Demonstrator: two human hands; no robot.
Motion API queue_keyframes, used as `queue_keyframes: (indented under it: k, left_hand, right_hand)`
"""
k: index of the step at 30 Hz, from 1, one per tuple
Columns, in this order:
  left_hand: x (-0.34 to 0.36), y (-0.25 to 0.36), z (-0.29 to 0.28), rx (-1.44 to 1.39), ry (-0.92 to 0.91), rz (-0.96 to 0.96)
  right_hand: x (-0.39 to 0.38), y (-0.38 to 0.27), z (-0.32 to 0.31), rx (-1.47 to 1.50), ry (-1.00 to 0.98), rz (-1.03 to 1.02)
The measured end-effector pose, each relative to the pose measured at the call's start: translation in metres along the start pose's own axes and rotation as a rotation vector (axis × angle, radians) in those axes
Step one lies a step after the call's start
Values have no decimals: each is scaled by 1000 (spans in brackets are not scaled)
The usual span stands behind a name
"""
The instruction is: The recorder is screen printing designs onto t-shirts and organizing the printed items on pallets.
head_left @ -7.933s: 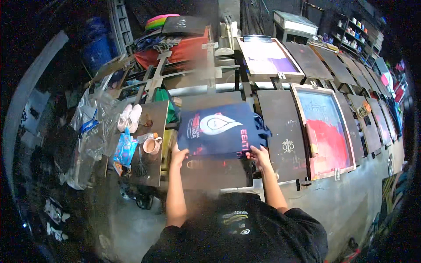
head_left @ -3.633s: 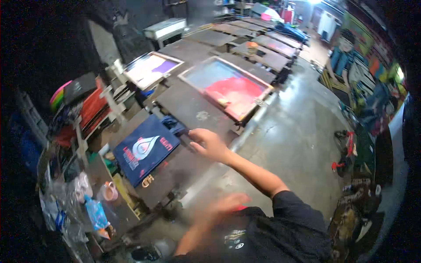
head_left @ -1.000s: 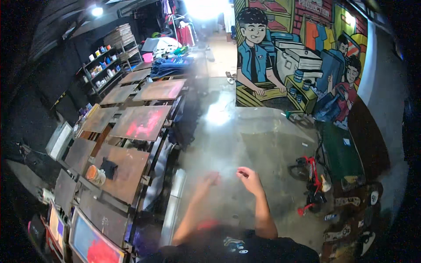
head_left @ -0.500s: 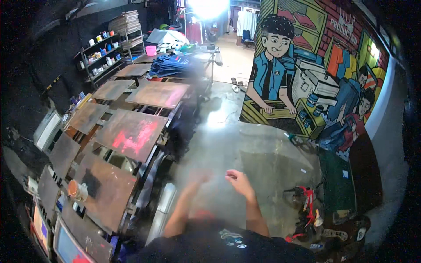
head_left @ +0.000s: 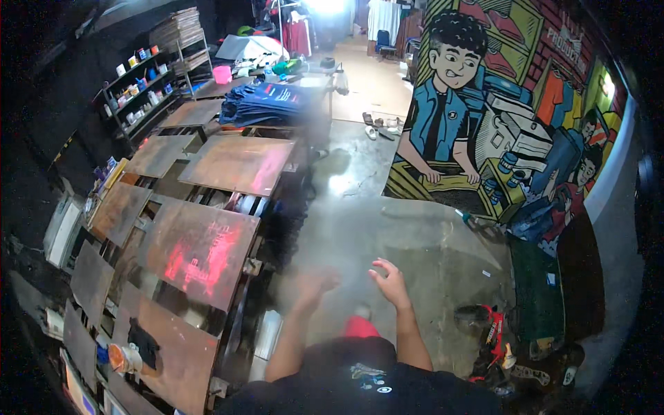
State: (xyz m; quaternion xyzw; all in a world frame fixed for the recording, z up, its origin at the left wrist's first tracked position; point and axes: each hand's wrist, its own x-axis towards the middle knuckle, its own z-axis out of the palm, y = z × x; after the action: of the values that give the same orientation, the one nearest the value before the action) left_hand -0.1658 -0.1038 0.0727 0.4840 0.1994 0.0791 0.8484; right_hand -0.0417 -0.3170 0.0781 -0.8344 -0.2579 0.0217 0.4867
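Observation:
My right hand (head_left: 389,285) is raised over the concrete floor in front of my body. Its fingers are apart and slightly curved, and nothing shows in them. My left hand (head_left: 317,285) hangs at about the same height, nearest to the row of boards on the left. Haze blurs its fingers, so its grip is hard to read. Neither hand touches anything that I can see. Below and between my forearms, a red piece of clothing (head_left: 360,326) and part of a foot show.
Flat printing boards (head_left: 235,164), some stained pink, run along the left. A bucket (head_left: 124,357) stands on a near board; folded dark-blue fabric (head_left: 259,104) lies farther back. A shelf of pots (head_left: 142,90) stands behind. At right are a painted mural panel (head_left: 449,124) and a small red bicycle (head_left: 494,335).
My view has shifted forward along the boards, bringing the bucket and pink-stained board lower in the picture. My right hand's fingers have spread; more of the red clothing now shows below.

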Motion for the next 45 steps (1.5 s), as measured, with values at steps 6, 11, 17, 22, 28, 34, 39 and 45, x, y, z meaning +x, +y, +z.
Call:
queue_keyframes:
  k: [6,11,17,22,28,34,39,45]
  left_hand:
    - [99,25,3,10,28,-13]
    - [190,52,22,89,65,-9]
    - [293,95,64,158,73,-3]
    - [356,103,91,190,76,-18]
    - [430,114,91,302,54,-91]
    - [525,135,80,296,65,-107]
    - [620,168,57,201,22,-40]
    - [712,242,49,277,-33,94]
  right_hand:
    - [111,23,19,118,-63,79]
    - [224,44,13,125,-152,81]
    - [350,54,-16,166,-233,46]
    - [417,88,-18,205,-135,85]
    - [471,128,-8,267,-133,153]
    - [551,152,2,251,-116,191]
    - [636,157,20,221,-74,167]
    - [747,133,44,291,-77,215]
